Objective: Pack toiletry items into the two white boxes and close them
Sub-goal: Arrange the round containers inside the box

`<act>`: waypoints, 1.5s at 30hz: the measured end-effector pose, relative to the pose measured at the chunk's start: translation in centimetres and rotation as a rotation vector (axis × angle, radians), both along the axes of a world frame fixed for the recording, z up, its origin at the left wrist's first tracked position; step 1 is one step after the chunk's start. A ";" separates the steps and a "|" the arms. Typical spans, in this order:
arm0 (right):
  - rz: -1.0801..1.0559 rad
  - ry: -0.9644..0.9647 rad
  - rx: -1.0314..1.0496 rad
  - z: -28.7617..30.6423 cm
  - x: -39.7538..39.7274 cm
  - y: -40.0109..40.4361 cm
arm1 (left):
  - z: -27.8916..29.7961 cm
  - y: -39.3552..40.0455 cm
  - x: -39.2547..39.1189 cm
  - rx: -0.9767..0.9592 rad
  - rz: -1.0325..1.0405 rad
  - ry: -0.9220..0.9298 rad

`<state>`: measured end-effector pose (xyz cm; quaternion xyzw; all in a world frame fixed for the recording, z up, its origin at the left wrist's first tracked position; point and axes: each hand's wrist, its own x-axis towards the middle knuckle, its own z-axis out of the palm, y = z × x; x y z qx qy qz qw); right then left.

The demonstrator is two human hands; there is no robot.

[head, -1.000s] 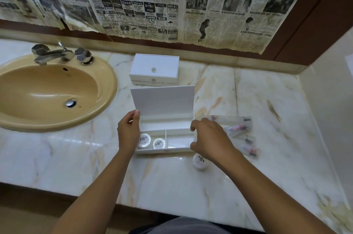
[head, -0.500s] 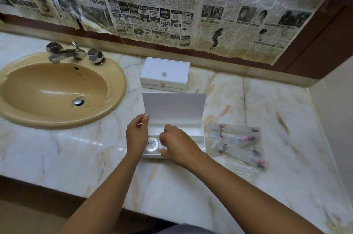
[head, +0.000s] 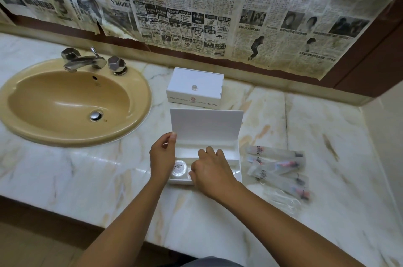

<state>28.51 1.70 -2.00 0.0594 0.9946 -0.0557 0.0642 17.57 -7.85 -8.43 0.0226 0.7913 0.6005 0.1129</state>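
open box [head: 229,153]: white, card-like, on the marble counter [head: 109,179] near its front edge, just right of the sink [head: 139,101]. lid [head: 207,126] stands upright at the back. tray divided into compartments; front-left compartment holds a round white jar [head: 180,168] with a printed top, and a second jar [head: 190,174] beside it is mostly hidden by the right hand. judged light and thin-walled, liable to slide or tip under a push; best steadied at a side wall, the lid taken by its free edge for closing.

jars: small, smooth, probably hard plastic, light; easiest pinched across the rim from above.

sachets [head: 277,168]: several long translucent packets lying in a loose pile on the counter just right of the open box, apart from it. judged soft, crinkly, slippery; take by the middle or an end.

closed box [head: 195,88]: white, lid down with a small clear knob, just behind the open box, near the wall.

left hand [head: 162,156]: at the left end of the open box, thumb and fingers holding the lid's lower left corner, forearm coming straight in.

right hand [head: 210,174]: knuckles up over the front of the tray, fingers curled down at the second jar; whether it grips the jar i cannot tell.

newspaper [head: 196,5]: taped across the wall behind.
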 end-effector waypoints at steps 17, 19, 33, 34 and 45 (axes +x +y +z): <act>-0.167 -0.251 0.007 0.4 -1.0 1.1 | 0.2 0.1 0.1 -0.019 0.001 0.021; -0.163 -0.227 0.002 0.5 -1.1 0.7 | 0.2 0.1 0.1 -0.022 0.002 0.022; -0.260 -0.055 -0.208 0.5 0.5 2.0 | -0.2 0.0 -0.1 -0.021 -0.009 0.032; -0.274 -0.024 -0.222 0.7 1.0 2.3 | -0.2 0.0 -0.1 -0.018 -0.011 0.030; -0.483 0.038 -0.236 0.9 7.4 4.5 | -0.6 0.0 -0.2 -0.020 -0.030 0.057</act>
